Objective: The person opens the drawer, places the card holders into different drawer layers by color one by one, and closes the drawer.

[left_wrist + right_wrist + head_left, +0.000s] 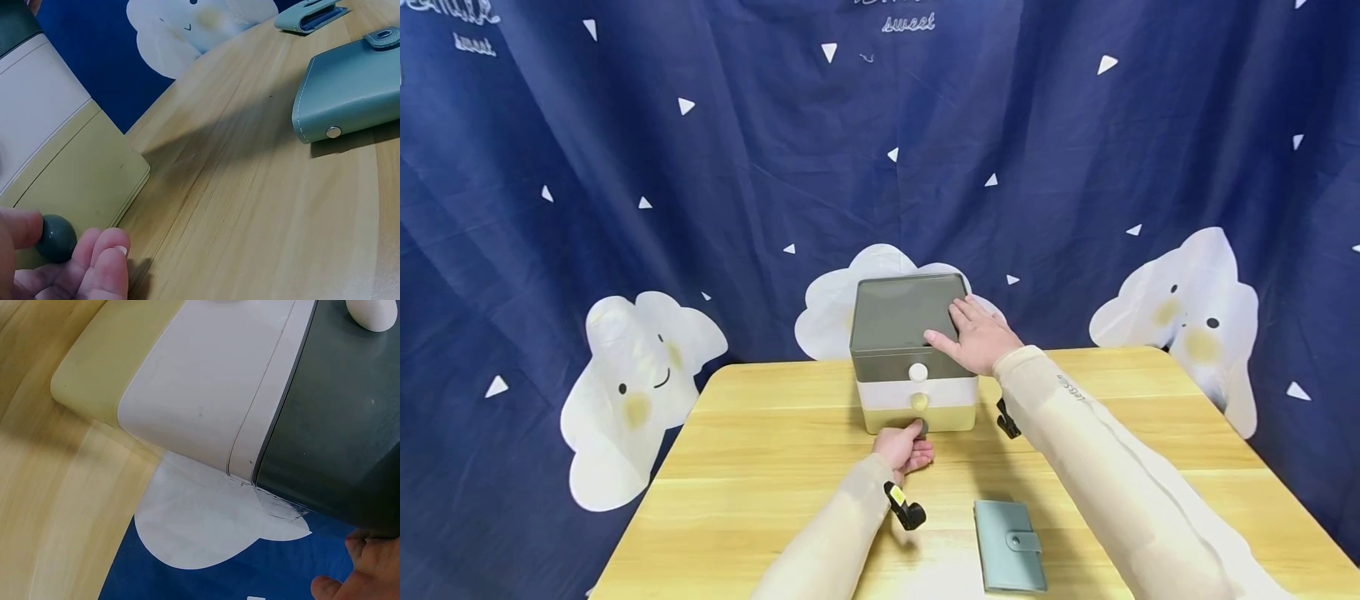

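A small three-tier drawer box [910, 312], dark green-grey on top, white in the middle and pale yellow below, stands at the table's far side. At the yellow bottom drawer [94, 169], my left hand [906, 450] pinches the round dark knob [56, 239] between thumb and fingers. That drawer appears closed. My right hand [981, 337] rests with its fingers extended on the right edge of the box's top. Part of this hand [369, 575] shows beside the dark tier in the right wrist view. White [918, 372] and yellow knobs mark the upper drawers.
A teal snap-strap wallet [1009, 546] lies near the table's front. The left wrist view shows a second teal folded item [309, 15] farther off. Behind the wooden table [760, 475] hangs a blue curtain [775, 167] with clouds.
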`<action>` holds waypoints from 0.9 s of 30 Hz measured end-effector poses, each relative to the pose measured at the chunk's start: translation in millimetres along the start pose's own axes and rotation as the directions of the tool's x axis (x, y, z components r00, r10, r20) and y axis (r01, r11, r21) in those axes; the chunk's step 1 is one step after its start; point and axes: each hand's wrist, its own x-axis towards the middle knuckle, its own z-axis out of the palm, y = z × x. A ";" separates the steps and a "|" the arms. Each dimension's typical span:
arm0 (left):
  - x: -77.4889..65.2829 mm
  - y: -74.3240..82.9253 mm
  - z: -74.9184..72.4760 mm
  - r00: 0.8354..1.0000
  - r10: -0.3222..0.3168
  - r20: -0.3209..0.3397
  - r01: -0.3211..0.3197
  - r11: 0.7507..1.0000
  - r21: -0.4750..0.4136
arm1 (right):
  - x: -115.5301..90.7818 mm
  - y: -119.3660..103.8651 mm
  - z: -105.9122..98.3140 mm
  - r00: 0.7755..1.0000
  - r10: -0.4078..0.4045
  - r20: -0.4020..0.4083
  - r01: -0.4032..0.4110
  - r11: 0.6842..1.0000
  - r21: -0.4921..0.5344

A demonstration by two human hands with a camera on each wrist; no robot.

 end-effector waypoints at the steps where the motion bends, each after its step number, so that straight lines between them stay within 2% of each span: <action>1: -0.1 -0.3 -0.3 1.000 0.001 -0.003 -0.001 1.000 0.001 | 0.1 -0.2 0.0 1.000 -0.003 -0.001 0.003 1.000 0.001; 9: -0.7 -1.7 -2.5 1.000 0.015 -0.012 -0.015 1.000 -0.008 | 1.7 -0.8 1.4 1.000 -0.017 -0.022 0.018 1.000 0.002; 15: -4.0 -1.8 -5.3 1.000 0.012 0.012 -0.012 1.000 -0.014 | 1.9 -1.9 -0.1 1.000 -0.016 -0.018 0.016 1.000 0.000; 21: -12.8 -3.4 -5.5 0.999 0.003 0.039 -0.002 1.000 -0.005 | 0.9 -2.7 -3.4 1.000 -0.015 -0.015 0.015 1.000 0.007; 27: -24.3 -11.6 -5.1 0.998 -0.005 0.069 0.004 1.000 0.016 | 0.7 0.8 -1.2 1.000 -0.017 -0.018 0.017 1.000 0.015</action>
